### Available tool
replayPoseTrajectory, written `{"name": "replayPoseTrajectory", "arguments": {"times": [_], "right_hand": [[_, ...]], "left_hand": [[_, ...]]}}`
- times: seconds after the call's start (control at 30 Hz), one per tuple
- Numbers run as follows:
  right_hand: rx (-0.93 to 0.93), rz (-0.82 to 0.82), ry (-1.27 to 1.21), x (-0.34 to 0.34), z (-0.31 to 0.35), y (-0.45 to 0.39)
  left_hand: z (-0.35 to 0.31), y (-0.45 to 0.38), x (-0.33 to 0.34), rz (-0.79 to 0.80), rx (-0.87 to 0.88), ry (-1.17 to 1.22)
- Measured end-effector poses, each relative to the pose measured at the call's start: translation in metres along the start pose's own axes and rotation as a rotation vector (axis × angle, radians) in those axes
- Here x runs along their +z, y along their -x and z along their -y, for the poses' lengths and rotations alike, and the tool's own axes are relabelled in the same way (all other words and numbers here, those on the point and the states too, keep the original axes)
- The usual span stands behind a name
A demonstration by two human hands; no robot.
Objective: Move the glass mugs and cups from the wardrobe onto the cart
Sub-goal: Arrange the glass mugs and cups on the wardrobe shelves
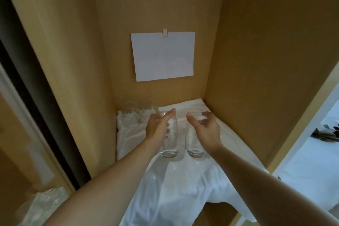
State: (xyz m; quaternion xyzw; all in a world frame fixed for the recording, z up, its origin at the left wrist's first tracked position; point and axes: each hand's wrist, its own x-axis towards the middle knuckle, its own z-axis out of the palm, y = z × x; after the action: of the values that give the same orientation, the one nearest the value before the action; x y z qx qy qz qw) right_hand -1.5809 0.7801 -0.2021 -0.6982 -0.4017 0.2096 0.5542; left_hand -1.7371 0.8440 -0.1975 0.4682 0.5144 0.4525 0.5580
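Note:
Two tall clear glass cups stand side by side on a white cloth [183,180] inside the wooden wardrobe. My left hand [157,126] wraps its fingers and thumb round the left cup [171,145]. My right hand [204,128] curls round the upper part of the right cup [195,149], thumb on the left side, fingers over the rim. More clear glassware [137,109] sits at the back left corner of the shelf, hard to make out.
A white paper sheet [163,56] is clipped to the wardrobe's back panel. Wooden side walls close in left [73,60] and right [266,60]. Clear glassware on white cloth [42,205] shows at the lower left. A white bed [311,161] lies beyond the right wall.

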Motion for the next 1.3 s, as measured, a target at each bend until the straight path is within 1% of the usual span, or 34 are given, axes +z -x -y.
{"name": "replayPoseTrajectory", "arguments": {"times": [0.17, 0.27, 0.37, 0.53, 0.63, 0.7, 0.77, 0.83, 0.9, 1.0, 1.13, 1.23, 1.3], "right_hand": [[0.037, 0.035, 0.036, 0.015, -0.017, -0.036], [0.044, 0.064, 0.046, 0.023, -0.026, -0.061], [0.016, 0.079, 0.06, 0.031, -0.034, -0.087], [-0.008, 0.18, 0.043, 0.05, -0.049, -0.119], [0.001, 0.216, -0.034, 0.06, -0.067, -0.124], [-0.042, 0.252, -0.042, 0.062, -0.08, -0.125], [-0.082, 0.342, 0.013, 0.064, -0.099, -0.127], [-0.018, 0.412, 0.055, 0.066, -0.116, -0.127], [0.073, 0.441, 0.085, 0.067, -0.128, -0.126], [0.094, 0.505, 0.12, 0.067, -0.131, -0.137], [0.107, 0.597, 0.202, 0.064, -0.121, -0.164], [0.155, 0.537, 0.192, 0.06, -0.112, -0.183], [0.169, 0.465, 0.206, 0.056, -0.106, -0.196]], "left_hand": [[0.011, -0.033, 0.01, -0.058, -0.035, -0.017], [0.018, -0.055, 0.015, -0.111, -0.021, -0.035], [0.028, -0.072, 0.018, -0.118, -0.003, -0.034], [0.045, -0.093, 0.02, -0.143, 0.037, 0.051], [0.057, -0.105, 0.019, -0.132, 0.033, 0.057], [0.061, -0.109, 0.017, -0.115, 0.052, 0.009], [0.067, -0.11, 0.015, -0.093, 0.07, -0.081], [0.078, -0.107, 0.012, -0.053, 0.069, -0.132], [0.089, -0.103, 0.009, -0.037, 0.048, -0.19], [0.099, -0.104, 0.001, 0.03, 0.04, -0.378], [0.088, -0.112, 0.002, -0.048, -0.003, -0.524], [0.073, -0.121, 0.015, -0.154, -0.013, -0.514], [0.062, -0.128, 0.02, -0.189, 0.072, -0.574]]}}
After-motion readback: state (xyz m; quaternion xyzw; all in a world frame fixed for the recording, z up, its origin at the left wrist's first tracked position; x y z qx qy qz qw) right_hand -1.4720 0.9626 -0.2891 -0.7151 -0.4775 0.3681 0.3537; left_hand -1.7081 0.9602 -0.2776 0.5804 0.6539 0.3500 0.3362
